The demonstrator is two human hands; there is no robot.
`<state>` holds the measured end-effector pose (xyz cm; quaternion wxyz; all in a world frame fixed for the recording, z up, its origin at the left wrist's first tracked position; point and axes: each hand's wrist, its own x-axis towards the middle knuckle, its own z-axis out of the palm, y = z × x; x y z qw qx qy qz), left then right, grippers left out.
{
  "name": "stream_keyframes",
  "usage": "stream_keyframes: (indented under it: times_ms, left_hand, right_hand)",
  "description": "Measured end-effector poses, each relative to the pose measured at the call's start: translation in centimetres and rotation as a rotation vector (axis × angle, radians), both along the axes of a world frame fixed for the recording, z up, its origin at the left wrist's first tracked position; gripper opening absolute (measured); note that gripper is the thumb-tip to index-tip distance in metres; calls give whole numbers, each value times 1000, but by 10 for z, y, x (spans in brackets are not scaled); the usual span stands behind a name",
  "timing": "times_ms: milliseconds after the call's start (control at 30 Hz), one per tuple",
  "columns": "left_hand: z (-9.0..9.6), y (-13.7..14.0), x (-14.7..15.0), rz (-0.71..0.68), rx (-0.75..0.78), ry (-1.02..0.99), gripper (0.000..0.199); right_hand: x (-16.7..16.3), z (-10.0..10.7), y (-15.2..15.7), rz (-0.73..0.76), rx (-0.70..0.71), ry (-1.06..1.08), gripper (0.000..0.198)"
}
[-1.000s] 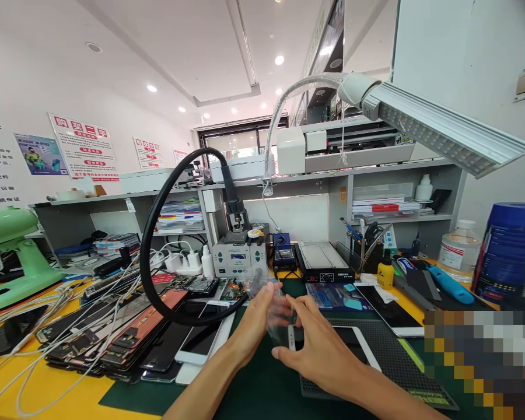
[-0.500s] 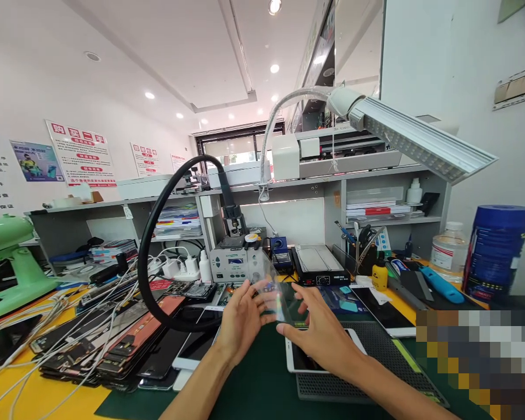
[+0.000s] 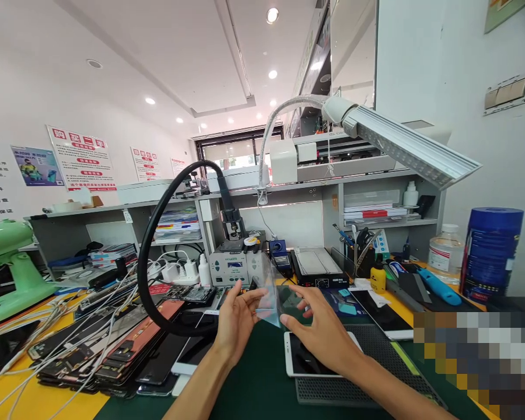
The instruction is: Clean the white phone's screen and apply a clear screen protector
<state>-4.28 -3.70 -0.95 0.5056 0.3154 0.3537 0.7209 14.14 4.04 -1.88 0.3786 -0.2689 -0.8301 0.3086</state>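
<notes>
A clear plastic film [image 3: 270,306] stands upright between my two hands above the green mat [image 3: 258,373]. My left hand [image 3: 238,321] has it at the fingers, palm turned inward; the exact grip is hard to see through the film. Just right of the film, my right hand [image 3: 324,329] has its thumb and fingers apart, with nothing visible in them. Beneath the right hand lies a white-framed phone [image 3: 295,356] with a dark screen, partly covered by that hand. It rests on a dark perforated pad [image 3: 332,394].
Stacked phone parts [image 3: 131,350] and white cables fill the left side. A thick black hose [image 3: 142,256] loops from a rework station [image 3: 230,268]. Behind are a flat heating plate [image 3: 317,262] and tool holder [image 3: 363,251]. Another phone [image 3: 385,315] and blue canister [image 3: 492,251] are right.
The film has tilted and sits slightly lower and further left between my hands. My left fingers have shifted a little on it. The right hand stays nearly in place, and the view moved slightly.
</notes>
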Motion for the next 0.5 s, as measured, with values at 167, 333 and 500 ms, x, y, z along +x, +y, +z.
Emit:
stream_keyframes:
  times_ms: [167, 333, 500]
  left_hand:
    - [-2, -2, -7, 216, -5, 95, 60]
    - [-3, -4, -15, 364, -23, 132, 55]
    - [-2, -4, -27, 499, -61, 123, 52]
  right_hand:
    - [3, 2, 3, -62, 33, -9, 53]
    - [5, 3, 5, -93, 61, -21, 52]
    - [6, 0, 8, -103, 113, -21, 52]
